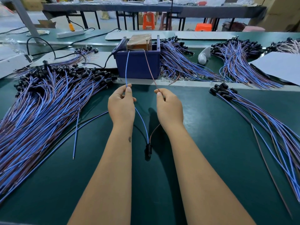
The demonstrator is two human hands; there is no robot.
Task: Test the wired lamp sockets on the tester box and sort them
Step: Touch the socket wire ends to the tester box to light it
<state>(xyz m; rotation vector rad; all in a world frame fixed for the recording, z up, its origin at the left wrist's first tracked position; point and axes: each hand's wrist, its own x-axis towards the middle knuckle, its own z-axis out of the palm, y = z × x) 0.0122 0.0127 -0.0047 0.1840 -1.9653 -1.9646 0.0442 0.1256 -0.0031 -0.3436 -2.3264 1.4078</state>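
Though pinched by both hands [146,104], socket [148,149] wires [126,69] on tester box [138,64].

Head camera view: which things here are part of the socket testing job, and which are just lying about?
In the job:
left hand, pinching blue wire
right hand, pinching brown wire
black socket
tester box
socket piles

Lying about:
power strip
white bottle
orange stools

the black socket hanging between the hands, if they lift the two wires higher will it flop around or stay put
Probably it swings. The black socket hangs from a thin blue wire pinched by the left hand and a brown wire pinched by the right hand; both wires curve, so they look floppy. The socket seems small and light, and likely dangles.
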